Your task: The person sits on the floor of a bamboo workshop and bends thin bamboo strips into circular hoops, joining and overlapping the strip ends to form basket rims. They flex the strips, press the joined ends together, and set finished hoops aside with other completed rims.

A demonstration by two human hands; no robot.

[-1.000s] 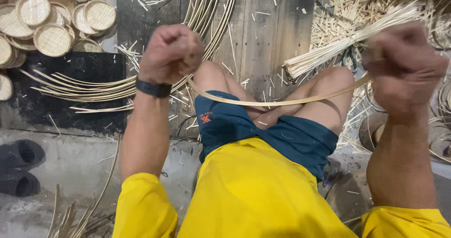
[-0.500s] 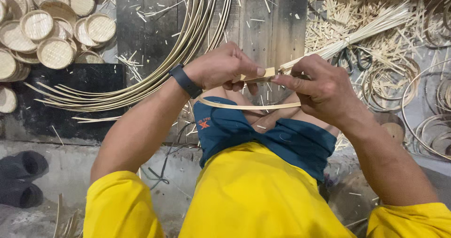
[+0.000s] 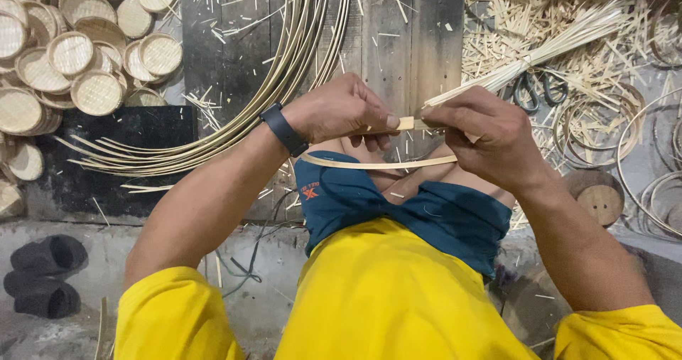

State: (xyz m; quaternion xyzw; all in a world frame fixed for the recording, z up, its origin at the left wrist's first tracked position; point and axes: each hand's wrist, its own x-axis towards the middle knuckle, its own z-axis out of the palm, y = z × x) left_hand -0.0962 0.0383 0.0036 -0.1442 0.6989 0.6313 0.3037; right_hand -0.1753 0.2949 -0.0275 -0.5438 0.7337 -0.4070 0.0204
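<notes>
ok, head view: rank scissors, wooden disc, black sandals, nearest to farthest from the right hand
From the right hand:
1. Scissors, just beyond it, up and to the right among the bamboo scraps.
2. Wooden disc, lower right, beside the forearm; slightly farther than the scissors.
3. Black sandals, far lower left on the floor.

Single head-mounted cam, looking steeply down, close on the left hand (image 3: 341, 111) and right hand (image 3: 490, 136) over wearer's lap; no second view.
</notes>
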